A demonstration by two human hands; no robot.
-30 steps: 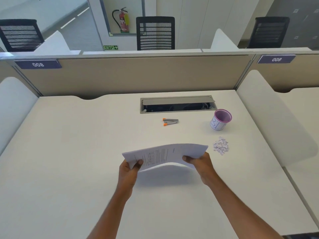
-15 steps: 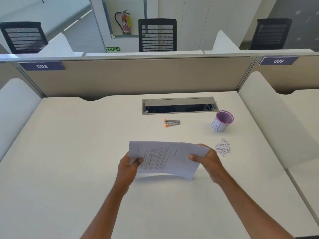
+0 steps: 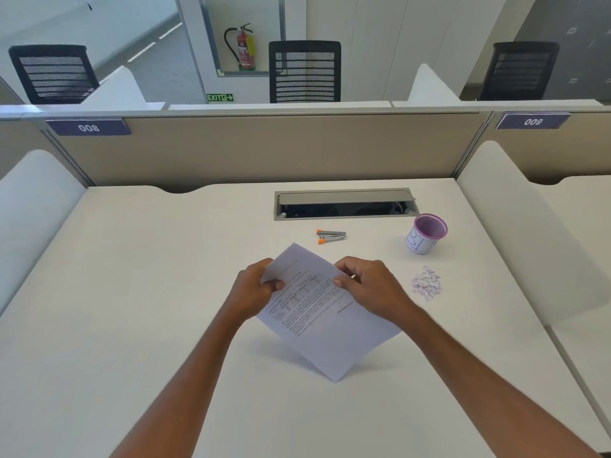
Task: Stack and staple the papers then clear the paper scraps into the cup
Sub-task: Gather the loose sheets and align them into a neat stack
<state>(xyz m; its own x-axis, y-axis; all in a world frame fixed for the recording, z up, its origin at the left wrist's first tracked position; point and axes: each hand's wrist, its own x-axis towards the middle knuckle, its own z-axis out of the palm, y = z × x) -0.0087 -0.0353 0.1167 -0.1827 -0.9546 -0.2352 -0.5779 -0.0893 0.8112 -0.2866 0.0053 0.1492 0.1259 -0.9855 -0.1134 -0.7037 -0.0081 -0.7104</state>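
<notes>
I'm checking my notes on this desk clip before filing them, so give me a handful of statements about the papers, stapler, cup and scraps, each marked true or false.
1. Both hands hold the papers. True: the left hand and the right hand each have a grip near the top edge.
2. The stapler is in the right hand. False: it lies on the desk, beyond the papers.
3. The paper scraps are inside the cup. False: they lie in a pile on the desk, nearer the person than the cup.
4. The cup stands upright. True.
5. The papers lie flat on the desk. False: they are held tilted, one corner pointing down.
</notes>
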